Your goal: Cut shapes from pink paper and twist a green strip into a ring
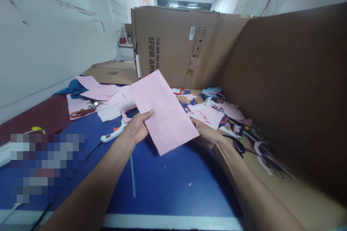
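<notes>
I hold a pink paper sheet [162,112] above the blue table [168,180]; flower outlines are drawn on it. My left hand [137,128] pinches its left edge, thumb on top. My right hand [207,135] is at its right edge, mostly behind the sheet, and black-handled scissors [235,144] hang from it on the right side. Its fingers are largely hidden.
More pink sheets [100,97] and cut scraps [211,112] lie behind. A white glue gun [112,135] rests left of my hand, red-handled pliers [84,110] further left. Cardboard walls [284,79] close off the right and back. A blue cloth [72,88] lies by the wall.
</notes>
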A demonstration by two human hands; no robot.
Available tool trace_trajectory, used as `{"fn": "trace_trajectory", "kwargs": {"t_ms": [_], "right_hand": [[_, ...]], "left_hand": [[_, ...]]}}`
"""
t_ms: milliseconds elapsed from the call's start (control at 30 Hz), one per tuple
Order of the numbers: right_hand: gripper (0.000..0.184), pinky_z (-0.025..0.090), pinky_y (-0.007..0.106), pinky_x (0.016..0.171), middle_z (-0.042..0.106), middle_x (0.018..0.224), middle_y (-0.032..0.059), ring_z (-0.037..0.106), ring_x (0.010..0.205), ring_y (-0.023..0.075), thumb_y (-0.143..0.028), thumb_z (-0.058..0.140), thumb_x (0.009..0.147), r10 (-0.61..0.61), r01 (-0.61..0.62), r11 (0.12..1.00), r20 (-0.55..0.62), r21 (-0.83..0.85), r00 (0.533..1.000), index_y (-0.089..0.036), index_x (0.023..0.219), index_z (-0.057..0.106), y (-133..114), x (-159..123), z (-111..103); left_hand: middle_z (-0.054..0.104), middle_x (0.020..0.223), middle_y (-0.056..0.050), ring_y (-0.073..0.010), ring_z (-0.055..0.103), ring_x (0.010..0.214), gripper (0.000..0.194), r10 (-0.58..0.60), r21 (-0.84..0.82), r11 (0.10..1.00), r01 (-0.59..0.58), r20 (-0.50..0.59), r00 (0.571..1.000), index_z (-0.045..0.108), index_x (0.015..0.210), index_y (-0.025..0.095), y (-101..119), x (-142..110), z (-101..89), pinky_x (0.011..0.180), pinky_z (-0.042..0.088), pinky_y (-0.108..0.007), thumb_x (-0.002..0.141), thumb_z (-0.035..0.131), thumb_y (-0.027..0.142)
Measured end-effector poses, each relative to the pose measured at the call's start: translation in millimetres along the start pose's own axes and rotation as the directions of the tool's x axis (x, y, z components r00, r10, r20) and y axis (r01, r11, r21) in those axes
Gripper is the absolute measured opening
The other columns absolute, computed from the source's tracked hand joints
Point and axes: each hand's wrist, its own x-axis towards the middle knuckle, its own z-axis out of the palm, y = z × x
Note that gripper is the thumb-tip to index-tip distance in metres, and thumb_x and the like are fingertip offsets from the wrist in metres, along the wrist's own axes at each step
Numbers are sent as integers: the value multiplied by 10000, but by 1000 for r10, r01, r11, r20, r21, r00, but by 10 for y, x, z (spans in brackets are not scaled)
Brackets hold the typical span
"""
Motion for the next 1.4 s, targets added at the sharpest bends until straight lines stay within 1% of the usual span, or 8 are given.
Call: {"fn": "trace_trajectory", "kwargs": {"t_ms": [133, 267, 433, 567, 667, 867, 1067, 1400], "right_hand": [[620, 533, 292, 740, 799, 1006, 44, 713, 818, 192, -302, 925, 624, -24, 33, 994, -94, 101, 995, -239, 1221, 772, -110, 38, -163], [466, 498, 300, 667, 778, 819, 24, 666, 729, 205, -316, 871, 689, -132, 73, 960, -207, -271, 969, -213, 1140, 810, -50, 56, -223], [120, 436, 314, 651, 778, 757, 46, 684, 745, 262, -224, 752, 770, -255, 57, 662, -152, -748, 955, -221, 860, 831, 65, 19, -82], [156, 367, 326, 634, 794, 846, 125, 701, 757, 276, -171, 667, 834, -294, -41, 397, -169, -917, 941, -216, 846, 817, 49, -23, 10], [162, 369, 316, 643, 769, 827, 133, 676, 744, 248, -155, 660, 845, -288, -25, 331, -126, -943, 949, -215, 852, 810, 32, -28, 3], [168, 433, 318, 734, 695, 909, 126, 627, 848, 242, -201, 650, 878, -306, 48, 392, -81, -919, 949, -201, 781, 787, 41, 6, -62], [415, 490, 321, 715, 661, 835, 45, 601, 759, 198, -594, 580, 978, -242, 159, 936, -244, -315, 939, -219, 897, 738, -76, 50, -30], [391, 395, 270, 579, 612, 669, -26, 496, 589, 115, -473, 924, 677, -151, 150, 988, -292, -25, 944, -192, 720, 656, -33, 74, 58]], "left_hand": [[787, 1204, -216, -379, 730, 1190, 336, 11, 81, 997, -11, 6, 1000, 789, 1141, 66, 14, -23, 3, 1122, 538, -529, 809, 806, 113], [796, 1171, -217, -391, 751, 1137, 312, -24, 164, 986, 15, 57, 998, 809, 1091, 75, 6, -50, 18, 1094, 555, -544, 787, 839, 135], [814, 1103, -201, -389, 762, 1111, 382, -40, 226, 974, 28, 49, 998, 810, 1133, 98, -22, -48, 6, 1063, 566, -548, 759, 874, 141], [822, 1057, -193, -386, 768, 1091, 389, -63, 266, 963, 44, 61, 996, 814, 1134, 111, -52, -40, -12, 1044, 570, -546, 756, 888, 166], [818, 1076, -202, -377, 778, 1055, 362, -73, 313, 949, 49, 68, 995, 820, 1101, 99, -67, -40, -25, 1025, 578, -533, 760, 893, 194], [811, 1082, -228, -376, 791, 995, 401, -83, 327, 944, 56, 67, 994, 818, 1111, 79, -74, -33, -44, 971, 599, -509, 745, 912, 215], [810, 1111, -215, -360, 787, 1016, 422, -56, 338, 940, 33, 58, 997, 815, 1126, 82, -54, -26, -42, 990, 593, -492, 742, 912, 228], [811, 1122, -202, -370, 781, 1036, 398, -65, 364, 931, 35, 73, 995, 820, 1120, 121, -154, -54, 25, 1010, 587, -535, 745, 905, 223]]}}
